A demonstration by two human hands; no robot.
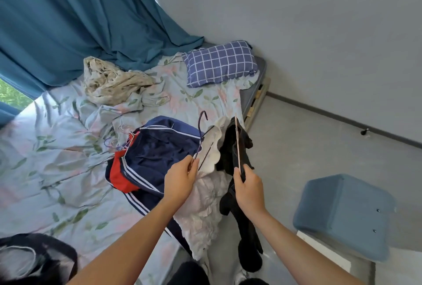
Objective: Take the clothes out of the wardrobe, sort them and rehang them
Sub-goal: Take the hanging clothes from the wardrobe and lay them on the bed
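I have two hangers up over the edge of the bed (45, 138). My left hand (180, 179) pinches the lower wire of a dark blue hanger (201, 134), fingers curled round it; its hook points up and away from that grip. A white top (205, 193) with a scalloped collar hangs on it and falls below the hand towards the floor (308, 147). My right hand (249, 188) is clamped on the end of a pale wooden hanger (237, 145), which stands nearly upright above that grip. A black garment (237, 193) is draped over it and trails down past my wrist. The two hands are near each other but apart.

Just left of the left grip, a navy jacket (159, 150) with white stripes and a red panel lies on the bed, with a few more wire hangers (118, 138) at its far side. Further beyond, a crumpled beige cloth (109, 83) and a blue checked pillow (221, 63) rest on the floral sheet, under a teal curtain (68, 15). To the right of the right grip, a blue stool (342, 214) stands on the floor.
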